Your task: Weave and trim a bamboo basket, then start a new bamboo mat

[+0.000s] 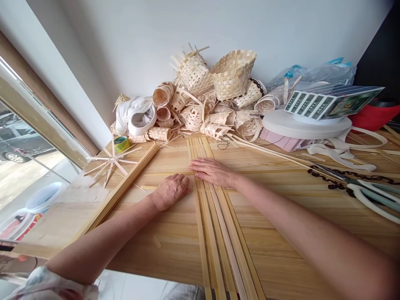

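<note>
Several long, flat strips of pale wood or bamboo point(215, 233) run side by side from the table's front edge towards the back. My right hand point(214, 171) lies flat across them, fingers stretched out to the left and pressing on top. Just left of the bundle, my left hand point(173, 188) rests on the table with its fingers curled closed. A crosswise strip point(148, 187) comes out from beneath the left hand, and its line continues right of the lengthwise strips. The left fingertips are partly hidden, their grip apparently on this strip.
Woven baskets point(234, 75) are piled against the wall. A thick strip bundle point(125, 187) and a star of crossed strips point(114, 160) lie left, near a tape roll point(121, 144). Large scissors point(365, 187) lie right, by a white turntable point(308, 124) bearing boxes point(331, 102).
</note>
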